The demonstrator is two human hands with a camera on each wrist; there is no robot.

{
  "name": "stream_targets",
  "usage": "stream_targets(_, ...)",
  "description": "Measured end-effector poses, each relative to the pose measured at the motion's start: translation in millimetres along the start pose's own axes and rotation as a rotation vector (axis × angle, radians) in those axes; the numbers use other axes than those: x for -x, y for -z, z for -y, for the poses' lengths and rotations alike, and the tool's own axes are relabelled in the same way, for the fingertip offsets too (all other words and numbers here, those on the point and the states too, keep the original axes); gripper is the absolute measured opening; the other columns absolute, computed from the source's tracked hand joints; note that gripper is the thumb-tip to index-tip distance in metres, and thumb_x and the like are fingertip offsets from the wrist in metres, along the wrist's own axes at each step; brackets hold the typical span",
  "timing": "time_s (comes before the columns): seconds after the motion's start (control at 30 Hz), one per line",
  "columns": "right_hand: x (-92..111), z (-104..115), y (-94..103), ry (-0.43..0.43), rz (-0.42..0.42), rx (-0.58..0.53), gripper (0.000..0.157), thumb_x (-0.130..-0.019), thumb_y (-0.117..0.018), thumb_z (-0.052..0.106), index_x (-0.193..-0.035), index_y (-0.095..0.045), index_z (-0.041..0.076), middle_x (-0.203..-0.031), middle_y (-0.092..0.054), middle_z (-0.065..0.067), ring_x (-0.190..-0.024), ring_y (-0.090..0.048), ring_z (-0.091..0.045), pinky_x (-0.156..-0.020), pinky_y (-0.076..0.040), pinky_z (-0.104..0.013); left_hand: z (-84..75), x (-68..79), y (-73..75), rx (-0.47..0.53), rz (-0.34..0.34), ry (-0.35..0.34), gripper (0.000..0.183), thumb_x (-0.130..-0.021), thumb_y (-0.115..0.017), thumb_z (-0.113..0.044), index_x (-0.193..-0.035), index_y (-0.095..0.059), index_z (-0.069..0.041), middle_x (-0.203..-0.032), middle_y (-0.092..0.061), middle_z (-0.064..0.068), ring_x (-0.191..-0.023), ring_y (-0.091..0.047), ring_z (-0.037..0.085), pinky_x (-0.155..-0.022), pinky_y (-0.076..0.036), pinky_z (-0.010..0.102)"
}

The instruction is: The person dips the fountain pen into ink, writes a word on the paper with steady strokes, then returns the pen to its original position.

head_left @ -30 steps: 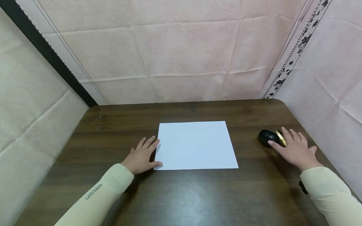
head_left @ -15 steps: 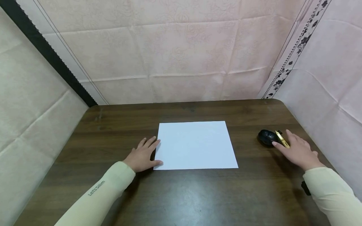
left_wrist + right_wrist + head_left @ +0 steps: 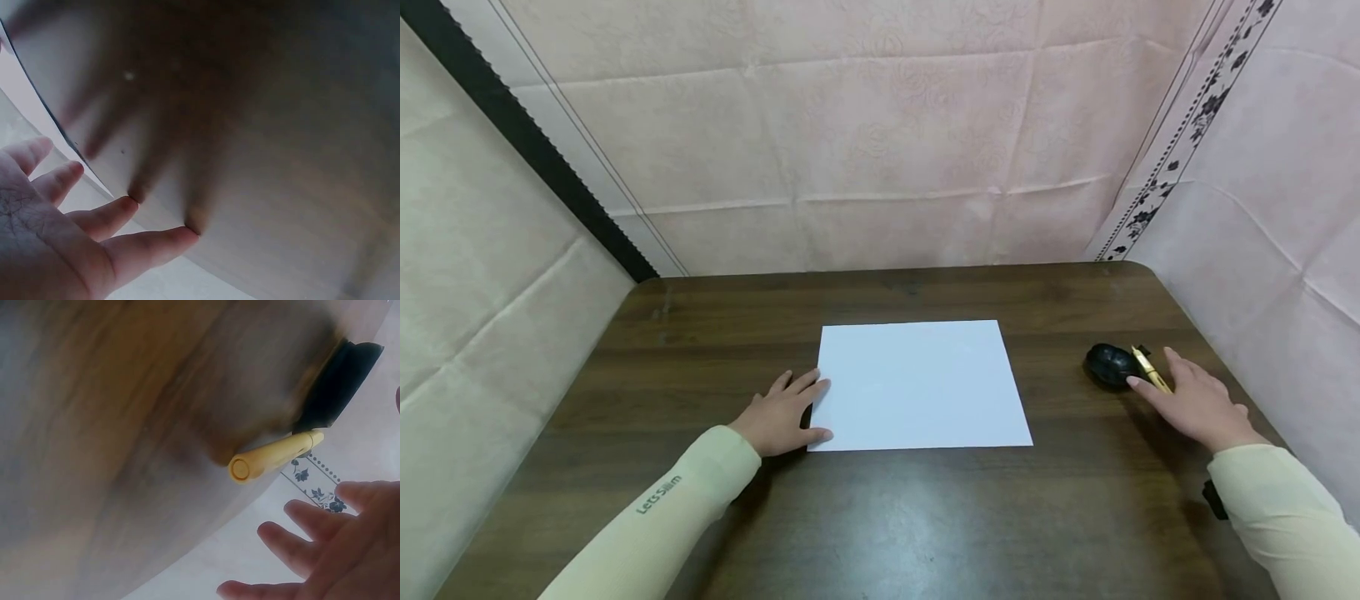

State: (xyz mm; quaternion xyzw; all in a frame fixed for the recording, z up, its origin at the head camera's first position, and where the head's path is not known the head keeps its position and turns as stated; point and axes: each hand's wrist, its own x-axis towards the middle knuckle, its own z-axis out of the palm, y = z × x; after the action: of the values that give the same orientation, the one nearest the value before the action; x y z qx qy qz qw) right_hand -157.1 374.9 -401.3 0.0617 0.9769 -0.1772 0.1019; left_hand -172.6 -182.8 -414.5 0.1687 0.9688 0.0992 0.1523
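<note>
"Two spots to watch: the left hand (image 3: 778, 417) lies at the left edge of a white sheet of paper (image 3: 921, 385), palm down, fingers spread, thumb over the margin. Is it gripping anything?"

"No, nothing's clasped there. The right hand (image 3: 1198, 404) looks released too, fingers loosely extended, thumb pointing at a black rounded object (image 3: 1108, 365), rather like a computer mouse."

"And in the gap by that thumb?"

"A gold pen-like tube (image 3: 1150, 371), just beside the black object and partly between it and the hand. Whether the thumb touches either, I can't tell."

"The right wrist view gives more: the tube's round end with a ring in it, fingers well clear of it. The left wrist view has fingertips meeting their dark reflections on the wooden surface (image 3: 887, 517); from the head you get only the backs."

"Pale cloth (image 3: 880, 133) hangs around, with a flowered border (image 3: 1210, 108) at the right corner. The sheet lies near the surface's middle, between the hands, well apart from the tube."
</note>
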Motion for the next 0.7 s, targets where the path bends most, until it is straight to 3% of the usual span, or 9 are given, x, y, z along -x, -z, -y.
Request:
stream_targets(0.4, 3, -5, 0.7, -0.009, -0.008, 0.014, 0.104, -0.092, -0.04, 0.068, -0.15, 0.0, -0.008, -0.141, -0.014, -0.047, -0.119, -0.02, -0.069, -0.079, -0.024, -0.083, -0.1, -1.7, 2.3, -0.003, 0.016, -0.01, 0.078, -0.086, -0.066, -0.051, -0.15, -0.037, -0.019, -0.159, -0.026, 0.007, -0.143, -0.017, 0.047, -0.095, -0.026, 0.077)
stream_targets(0.7, 3, -13, -2.4, 0.082, -0.047, 0.016, 0.1, -0.093, -0.054, 0.055, -0.144, -0.009, -0.019, -0.133, -0.023, -0.052, -0.119, -0.026, -0.067, -0.093, -0.029, -0.073, -0.1, -1.6, 1.7, 0.0, 0.019, -0.013, 0.078, -0.086, -0.067, -0.05, -0.15, -0.037, -0.019, -0.158, -0.027, 0.008, -0.142, -0.018, 0.048, -0.096, -0.026, 0.077)
